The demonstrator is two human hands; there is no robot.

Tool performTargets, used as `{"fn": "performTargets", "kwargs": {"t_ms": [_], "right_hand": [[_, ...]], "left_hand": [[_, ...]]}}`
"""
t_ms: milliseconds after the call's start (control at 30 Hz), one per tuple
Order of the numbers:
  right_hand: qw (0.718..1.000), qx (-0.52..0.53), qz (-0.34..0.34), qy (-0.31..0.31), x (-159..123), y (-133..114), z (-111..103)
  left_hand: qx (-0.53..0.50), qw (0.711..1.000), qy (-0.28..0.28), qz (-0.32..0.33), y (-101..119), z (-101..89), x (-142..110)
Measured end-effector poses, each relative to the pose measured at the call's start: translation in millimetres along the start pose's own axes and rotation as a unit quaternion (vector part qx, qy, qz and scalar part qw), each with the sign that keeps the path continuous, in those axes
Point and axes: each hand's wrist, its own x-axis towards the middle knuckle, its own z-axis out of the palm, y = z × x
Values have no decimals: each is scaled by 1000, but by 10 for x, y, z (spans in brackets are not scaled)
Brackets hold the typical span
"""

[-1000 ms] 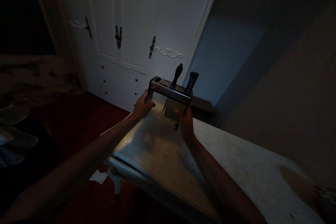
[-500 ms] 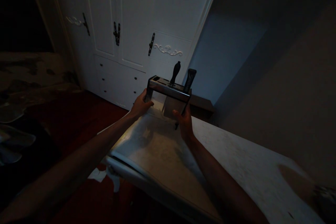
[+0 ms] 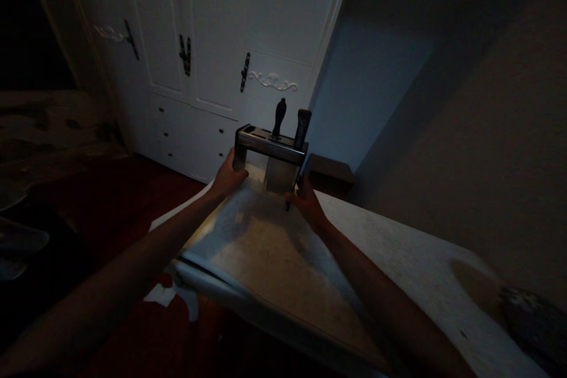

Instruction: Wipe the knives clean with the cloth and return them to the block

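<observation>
A metal knife rack (image 3: 270,147) stands at the far end of a pale table (image 3: 398,271). Two black handles (image 3: 279,118) stick up from its top, and a broad blade hangs below them. My left hand (image 3: 227,176) is closed round the rack's left side. My right hand (image 3: 305,201) is closed on the rack's lower right side, with a thin dark piece showing under its fingers. The room is very dim.
A white wardrobe (image 3: 221,41) with dark handles and small drawers fills the wall behind. A low dark cabinet (image 3: 330,171) sits beyond the table's end. Torn white paper (image 3: 166,295) lies on the red floor at the left. A dark object (image 3: 531,319) rests at the table's right.
The rack and both hands have shifted left and a little up in the picture. The camera has swung, bringing the dark object at the right into view. Both grips are unchanged.
</observation>
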Motion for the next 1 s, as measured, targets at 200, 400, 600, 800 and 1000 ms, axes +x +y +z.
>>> {"fn": "performTargets", "kwargs": {"t_ms": [200, 400, 600, 800, 1000], "right_hand": [[997, 7, 77, 18, -490, 270, -535], [988, 0, 98, 115, -1100, 342, -1337], [973, -107, 75, 190, -1701, 104, -2341], [829, -458, 48, 316, -2387, -400, -3312], [659, -620, 261, 337, -2967, -537, -3780]], "left_hand": [[109, 980, 165, -6, 54, 176, -163], [91, 970, 167, 153, 527, 640, -579], [61, 972, -120, 194, 747, 1372, -1068], [55, 919, -351, 174, 792, 1862, -1286], [63, 908, -393, 129, 822, 1963, -1282]]}}
